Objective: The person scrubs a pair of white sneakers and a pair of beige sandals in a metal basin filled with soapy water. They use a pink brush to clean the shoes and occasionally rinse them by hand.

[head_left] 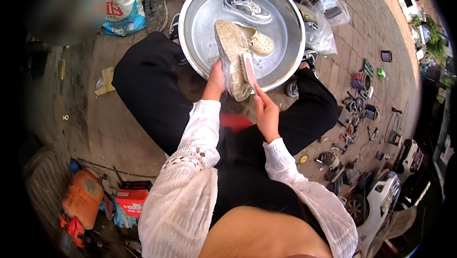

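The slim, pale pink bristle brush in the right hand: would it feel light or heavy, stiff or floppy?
The pale pink bristle brush would probably feel light, being slim beside the bulky beige shoe. Its solid-looking back is likely stiff, while its short, thin bristles might bend when pressed.

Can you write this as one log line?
left hand: holds beige shoe | right hand: holds brush at shoe's edge | metal basin: grey sneaker, cream clog inside
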A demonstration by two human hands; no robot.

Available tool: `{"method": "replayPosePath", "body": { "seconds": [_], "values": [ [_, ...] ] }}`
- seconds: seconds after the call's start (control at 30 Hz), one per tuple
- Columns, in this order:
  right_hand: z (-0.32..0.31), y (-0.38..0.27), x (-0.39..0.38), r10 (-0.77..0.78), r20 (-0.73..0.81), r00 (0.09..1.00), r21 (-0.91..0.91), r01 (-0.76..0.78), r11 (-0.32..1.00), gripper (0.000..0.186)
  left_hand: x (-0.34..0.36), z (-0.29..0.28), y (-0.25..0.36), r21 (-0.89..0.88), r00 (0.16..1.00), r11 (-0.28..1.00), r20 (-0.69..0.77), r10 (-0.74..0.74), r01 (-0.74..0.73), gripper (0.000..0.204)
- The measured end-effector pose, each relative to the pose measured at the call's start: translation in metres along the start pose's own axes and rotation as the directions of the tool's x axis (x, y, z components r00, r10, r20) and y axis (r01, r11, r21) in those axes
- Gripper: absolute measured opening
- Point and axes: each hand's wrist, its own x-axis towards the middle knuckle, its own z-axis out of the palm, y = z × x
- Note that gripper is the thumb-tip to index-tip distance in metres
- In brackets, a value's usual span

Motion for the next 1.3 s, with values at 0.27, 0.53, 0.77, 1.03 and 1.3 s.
{"method": "replayPosePath", "body": {
  "seconds": [0.27,0.53,0.77,1.03,1.3],
  "values": [
    [0.0,-0.014,0.077,-0.059,0.001,0.998,0.122,0.059,0.991,0.032,-0.009,-0.009,-0.01,-0.077,0.977,0.982,0.14,-0.16,0.171,0.043],
    [0.003,-0.005,0.033,-0.157,-0.115,0.981,0.042,0.163,0.986,0.03,-0.003,-0.006,-0.002,-0.173,0.943,0.949,0.25,-0.219,0.265,0.043],
    [-0.007,-0.048,0.07,-0.105,0.066,0.992,-0.038,0.108,0.993,0.029,-0.001,-0.011,-0.001,0.161,0.984,0.977,0.082,-0.158,0.143,0.039],
    [-0.005,-0.039,0.082,-0.051,-0.014,0.999,-0.071,0.049,0.996,0.029,0.002,-0.008,-0.006,0.103,0.975,0.976,0.092,-0.202,0.193,0.036],
    [0.014,-0.002,-0.004,-0.019,0.122,0.992,0.11,0.005,0.994,0.031,0.039,-0.031,0.02,-0.087,0.918,0.977,-0.367,0.149,-0.193,0.041]
  ]
}}
